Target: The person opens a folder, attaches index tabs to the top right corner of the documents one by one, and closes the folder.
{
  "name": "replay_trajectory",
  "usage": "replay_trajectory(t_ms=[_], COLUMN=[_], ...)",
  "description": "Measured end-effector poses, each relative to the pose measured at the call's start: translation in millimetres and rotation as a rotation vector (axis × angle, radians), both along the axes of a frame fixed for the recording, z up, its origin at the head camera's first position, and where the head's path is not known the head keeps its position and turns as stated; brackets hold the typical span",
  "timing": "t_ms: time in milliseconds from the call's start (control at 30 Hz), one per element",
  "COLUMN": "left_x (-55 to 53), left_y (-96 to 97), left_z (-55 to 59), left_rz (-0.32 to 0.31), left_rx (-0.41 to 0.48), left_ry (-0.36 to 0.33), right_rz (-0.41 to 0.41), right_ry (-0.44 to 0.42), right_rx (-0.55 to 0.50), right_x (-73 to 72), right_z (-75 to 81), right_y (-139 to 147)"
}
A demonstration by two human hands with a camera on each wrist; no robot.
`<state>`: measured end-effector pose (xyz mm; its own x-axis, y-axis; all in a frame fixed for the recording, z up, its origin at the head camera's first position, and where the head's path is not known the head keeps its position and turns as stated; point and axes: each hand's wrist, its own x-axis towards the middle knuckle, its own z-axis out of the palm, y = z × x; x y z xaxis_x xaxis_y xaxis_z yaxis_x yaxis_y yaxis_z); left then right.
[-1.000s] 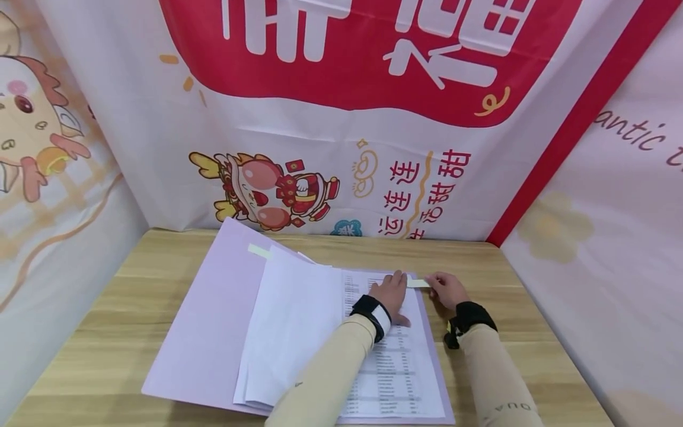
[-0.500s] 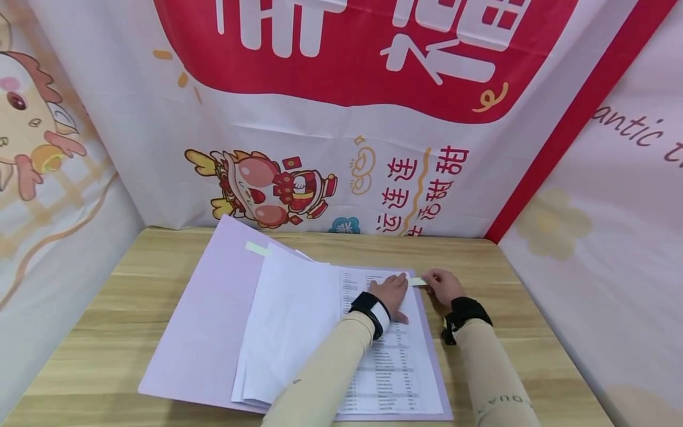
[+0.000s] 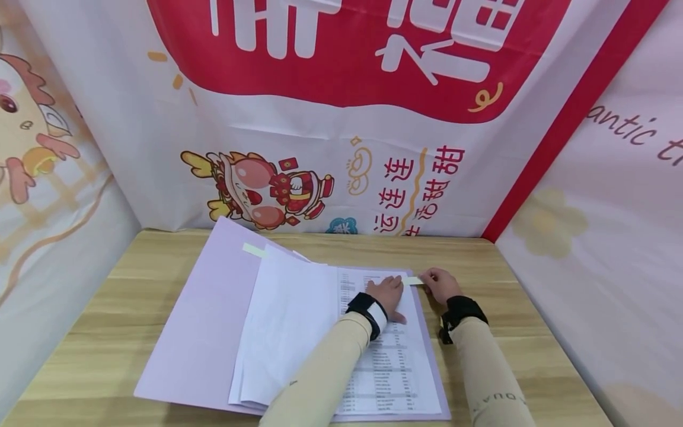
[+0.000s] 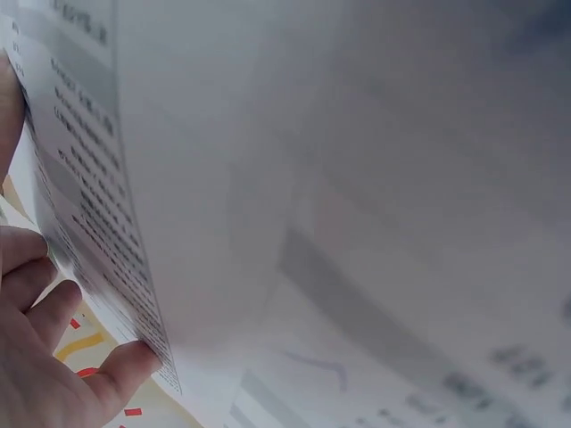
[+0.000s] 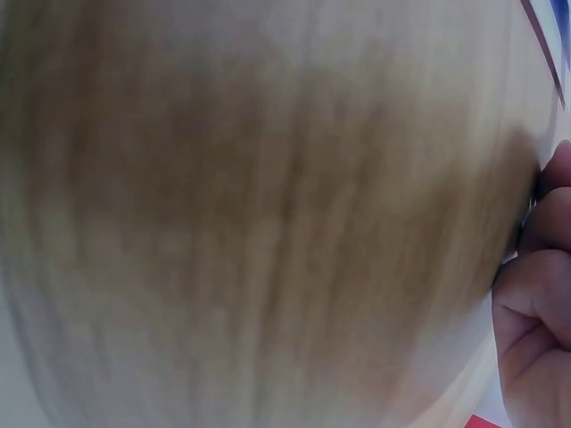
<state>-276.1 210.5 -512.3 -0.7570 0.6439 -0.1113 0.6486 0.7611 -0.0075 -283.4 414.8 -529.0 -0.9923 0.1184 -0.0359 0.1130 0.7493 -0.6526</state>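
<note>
A lilac folder (image 3: 192, 332) lies spread on the table, holding white sheets. On its right side is a printed list page (image 3: 386, 379) with rows of small text and grey bands. My left hand (image 3: 385, 295) rests on the upper part of that page, fingers extended towards the top right. My right hand (image 3: 443, 287) is just beyond the folder's right edge, pinching the outer end of a pale green sticky tab (image 3: 412, 281). The tab's inner end overlaps the page's edge, close to my left fingertips. In the right wrist view, curled fingers (image 5: 540, 285) show at the right border.
Another pale tab (image 3: 254, 249) sticks out from the turned white sheets (image 3: 290, 320) over the folder's left cover. The wooden table (image 3: 80, 362) ends at a printed cloth backdrop (image 3: 299, 130), with cloth sides left and right.
The right hand keeps its pinch on the tab, which has shifted slightly left, further over the page edge than half a second ago. The left hand stays on the page. The head view drifts slightly.
</note>
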Motion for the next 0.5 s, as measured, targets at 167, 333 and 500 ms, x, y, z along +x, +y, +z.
replay_trajectory(t_ms=[167, 333, 500], left_x=[1.2, 3.0, 5.9], left_y=[-2.2, -4.6, -6.6], left_z=[2.1, 3.2, 8.8], left_rz=[0.006, 0.011, 0.012], left_rx=[0.018, 0.048, 0.048], left_ry=[0.017, 0.022, 0.012], right_rz=[0.006, -0.003, 0.003], right_ry=[0.015, 0.024, 0.043], right_rx=[0.017, 0.040, 0.117], right_x=[-2.1, -1.3, -3.0], right_z=[-1.5, -0.1, -0.8], right_y=[0.6, -3.9, -6.8])
